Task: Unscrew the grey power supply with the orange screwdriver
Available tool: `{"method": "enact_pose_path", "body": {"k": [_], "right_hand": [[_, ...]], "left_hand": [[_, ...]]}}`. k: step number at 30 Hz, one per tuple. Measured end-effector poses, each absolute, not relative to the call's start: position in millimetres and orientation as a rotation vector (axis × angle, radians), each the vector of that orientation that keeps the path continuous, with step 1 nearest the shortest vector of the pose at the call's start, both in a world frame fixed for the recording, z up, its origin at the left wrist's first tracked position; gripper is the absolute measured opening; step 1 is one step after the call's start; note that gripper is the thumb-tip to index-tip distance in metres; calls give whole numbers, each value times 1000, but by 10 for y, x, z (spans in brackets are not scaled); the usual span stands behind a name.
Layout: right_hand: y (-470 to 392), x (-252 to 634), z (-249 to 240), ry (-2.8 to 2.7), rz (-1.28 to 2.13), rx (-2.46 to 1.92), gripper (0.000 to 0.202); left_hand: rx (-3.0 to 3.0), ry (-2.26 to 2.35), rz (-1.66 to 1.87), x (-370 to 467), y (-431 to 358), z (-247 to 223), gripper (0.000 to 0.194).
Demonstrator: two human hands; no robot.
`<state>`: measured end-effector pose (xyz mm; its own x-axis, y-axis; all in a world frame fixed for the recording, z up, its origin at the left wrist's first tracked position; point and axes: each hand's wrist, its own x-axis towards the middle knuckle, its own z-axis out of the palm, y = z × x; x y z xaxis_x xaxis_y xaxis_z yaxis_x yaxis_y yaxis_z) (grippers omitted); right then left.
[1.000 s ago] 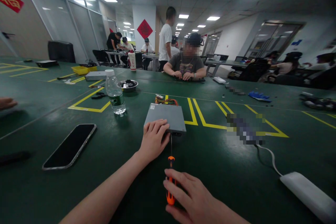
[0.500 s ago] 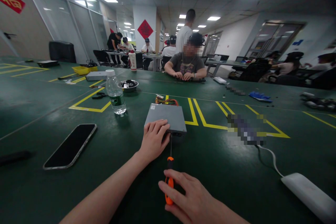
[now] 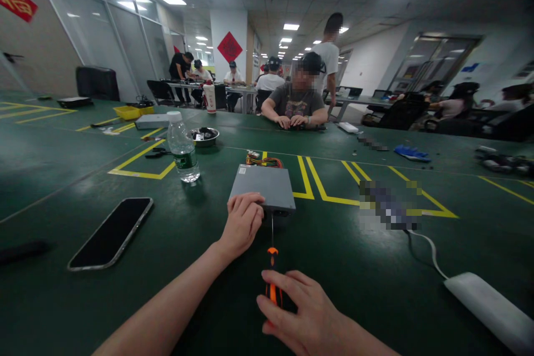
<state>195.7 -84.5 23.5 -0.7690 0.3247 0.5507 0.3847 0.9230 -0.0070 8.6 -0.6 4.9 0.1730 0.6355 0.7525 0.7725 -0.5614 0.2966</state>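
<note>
A grey metal box (image 3: pixel 263 184) with a bundle of coloured wires (image 3: pixel 265 161) at its back lies flat on the green table (image 3: pixel 167 300). My left hand (image 3: pixel 242 221) rests on its front left corner, fingers curled over the edge. An orange and black screwdriver (image 3: pixel 272 258) points away from me, its shaft reaching the front face of the box. The fingers of my right hand (image 3: pixel 292 303) are round its handle. Where the tip meets the box is too small to make out.
Left of the box stand a water bottle (image 3: pixel 183 150) and a metal bowl (image 3: pixel 204 136); a phone (image 3: pixel 112 233) lies nearer. A white device (image 3: pixel 488 311) with a cable is at the right. Across the table sits a person (image 3: pixel 295 103).
The screwdriver handle has turned in my right hand. My left hand's fingers have drawn slightly left and closer together. Behind the seated person, a standing person has moved right.
</note>
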Motion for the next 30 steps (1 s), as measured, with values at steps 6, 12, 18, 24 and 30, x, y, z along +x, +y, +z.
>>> {"method": "enact_pose_path", "body": {"k": [6,12,18,24,30], "right_hand": [[-851,1971,183,-2461,-80,-579,20],[-811,2038,186,-2412,-405,-478,15],[-860,2036,165,-2294,-594,-794,18],[-1015,1846,190,-2103,-269,-1180,25],[-1149,1513,109,-1407,794,-1386,35]], "left_hand": [[-2260,-1390,-1323,93,4,51,16],[-2212,-1411,-1170,110,9,58,31],[-2230,-1421,-1030,125,-26,106,43],[-2231,-1431,-1080,134,-34,105,40],[-2214,-1440,-1125,150,-26,101,38]]}}
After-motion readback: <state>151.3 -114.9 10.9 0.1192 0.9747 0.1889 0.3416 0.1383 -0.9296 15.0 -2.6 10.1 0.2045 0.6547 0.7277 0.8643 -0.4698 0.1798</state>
